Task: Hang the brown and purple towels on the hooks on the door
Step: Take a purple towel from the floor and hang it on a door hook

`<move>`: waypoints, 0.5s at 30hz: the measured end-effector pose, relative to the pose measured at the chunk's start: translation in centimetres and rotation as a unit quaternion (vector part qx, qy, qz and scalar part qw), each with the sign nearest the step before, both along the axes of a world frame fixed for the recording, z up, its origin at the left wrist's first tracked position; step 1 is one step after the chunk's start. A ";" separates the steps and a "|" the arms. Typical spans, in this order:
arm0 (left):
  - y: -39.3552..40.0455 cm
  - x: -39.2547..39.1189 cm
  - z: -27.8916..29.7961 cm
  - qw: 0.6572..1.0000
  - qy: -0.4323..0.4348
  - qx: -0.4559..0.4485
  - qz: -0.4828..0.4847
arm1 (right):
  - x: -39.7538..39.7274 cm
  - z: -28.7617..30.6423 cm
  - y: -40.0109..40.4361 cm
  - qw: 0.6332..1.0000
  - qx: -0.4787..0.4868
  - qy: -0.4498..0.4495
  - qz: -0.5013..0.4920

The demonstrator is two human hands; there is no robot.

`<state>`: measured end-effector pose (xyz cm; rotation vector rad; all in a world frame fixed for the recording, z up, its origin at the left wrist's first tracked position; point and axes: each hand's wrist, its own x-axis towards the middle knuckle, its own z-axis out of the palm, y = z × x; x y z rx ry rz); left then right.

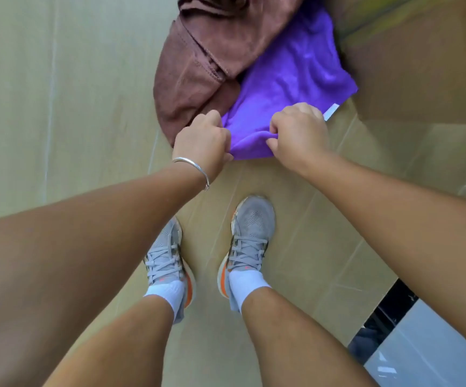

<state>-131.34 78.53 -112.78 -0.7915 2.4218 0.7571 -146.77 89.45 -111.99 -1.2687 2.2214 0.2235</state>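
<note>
Both arms reach down: left hand [202, 141] and right hand [298, 132], fists curled, pinch the purple towel's [290, 79] lower edge beside the brown towel [198, 68].

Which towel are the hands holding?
The purple towel: both the left hand and right hand pinch its lower edge; the brown towel hangs untouched beside it.

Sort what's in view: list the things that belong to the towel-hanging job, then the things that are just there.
Job:
purple towel, pinched at its near edge by the left hand and right hand
brown towel, hanging beside it

Just there:
grey sneakers
silver bracelet
tiled floor
</note>
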 end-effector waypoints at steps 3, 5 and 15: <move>-1.3 1.6 5.2 0.998 0.040 0.018 0.042 | 0.8 5.7 -0.9 0.998 -0.047 -0.036 -0.033; -3.0 2.5 9.0 0.994 0.074 0.023 0.072 | 1.1 10.3 -2.3 0.994 -0.082 -0.059 -0.029; -16.4 8.4 30.2 0.941 0.207 -0.095 0.251 | 2.7 32.8 -19.0 0.969 -0.208 -0.109 0.081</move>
